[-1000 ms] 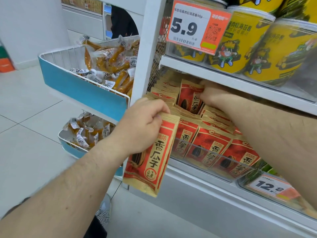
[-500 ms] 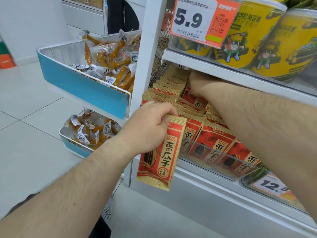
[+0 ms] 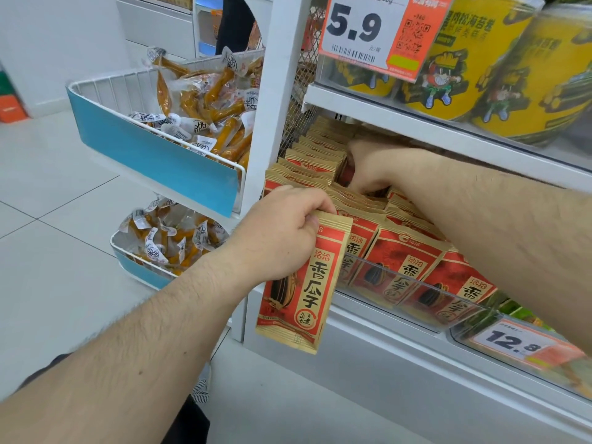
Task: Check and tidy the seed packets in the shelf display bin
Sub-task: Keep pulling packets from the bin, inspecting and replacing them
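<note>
Deeper among the glossy packets [image 3: 400,264] now, right hand [image 3: 368,168] (fingers hidden); left hand [image 3: 282,235] pinches a flat packet [image 3: 304,293].

Bright even light — wide-angle edge distortion

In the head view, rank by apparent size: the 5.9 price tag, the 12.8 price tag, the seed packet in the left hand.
1. seed packet
2. 5.9 price tag, cropped at the top
3. 12.8 price tag, partly hidden by the arm
</note>
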The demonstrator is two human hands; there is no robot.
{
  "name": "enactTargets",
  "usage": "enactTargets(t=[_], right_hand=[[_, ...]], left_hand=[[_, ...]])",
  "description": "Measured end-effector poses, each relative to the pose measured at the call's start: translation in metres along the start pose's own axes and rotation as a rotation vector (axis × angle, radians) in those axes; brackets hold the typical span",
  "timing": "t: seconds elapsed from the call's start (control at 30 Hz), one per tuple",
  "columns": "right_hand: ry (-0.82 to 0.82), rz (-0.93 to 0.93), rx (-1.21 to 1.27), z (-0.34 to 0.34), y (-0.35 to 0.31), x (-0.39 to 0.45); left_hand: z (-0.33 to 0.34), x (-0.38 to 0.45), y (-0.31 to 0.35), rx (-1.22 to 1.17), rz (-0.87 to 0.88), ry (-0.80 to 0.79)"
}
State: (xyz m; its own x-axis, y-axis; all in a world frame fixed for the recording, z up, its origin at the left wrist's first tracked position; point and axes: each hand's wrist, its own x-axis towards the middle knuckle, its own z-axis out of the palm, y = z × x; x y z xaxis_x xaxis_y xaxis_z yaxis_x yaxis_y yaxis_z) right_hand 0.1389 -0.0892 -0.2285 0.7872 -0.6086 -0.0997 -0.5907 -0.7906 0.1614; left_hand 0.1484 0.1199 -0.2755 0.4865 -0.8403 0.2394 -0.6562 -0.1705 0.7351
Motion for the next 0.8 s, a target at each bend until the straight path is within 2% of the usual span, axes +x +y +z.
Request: enactTargets(t=[0.2,0.47,0.53,0.6,0.63,0.7,0.73,0.8], right_hand=[[-0.051,0.003,0.050,0.005,0.000,-0.002],[0.006,-0.076,0.090,-0.012,0.008,-0.034],[0.119,-0.145,-0.012,-0.014,0.009,-0.065],[0.368,-0.227,-0.120,-0.007,0.010,-0.096],[0.510,-0.260,-0.099,-0.002,0.010,-0.112],[0.739,-0.270,0.131,0.007,0.010,-0.139],[0.790,-0.233,0.306,0.011,0.009,-0.151],[0.694,-0.078,0.632,0.022,0.007,-0.166]], left_hand=[[0.003,0.000,0.002,0.002,0.006,0.006],[0.008,-0.002,0.004,-0.041,0.002,-0.029],[0.009,-0.003,0.006,-0.049,0.004,-0.045],[0.010,-0.005,0.008,-0.044,0.011,-0.039],[0.011,-0.005,0.010,-0.042,0.023,-0.024],[0.013,-0.004,0.012,-0.032,0.057,0.029],[0.014,-0.004,0.014,-0.025,0.073,0.056],[0.019,-0.006,0.019,-0.026,0.110,0.087]])
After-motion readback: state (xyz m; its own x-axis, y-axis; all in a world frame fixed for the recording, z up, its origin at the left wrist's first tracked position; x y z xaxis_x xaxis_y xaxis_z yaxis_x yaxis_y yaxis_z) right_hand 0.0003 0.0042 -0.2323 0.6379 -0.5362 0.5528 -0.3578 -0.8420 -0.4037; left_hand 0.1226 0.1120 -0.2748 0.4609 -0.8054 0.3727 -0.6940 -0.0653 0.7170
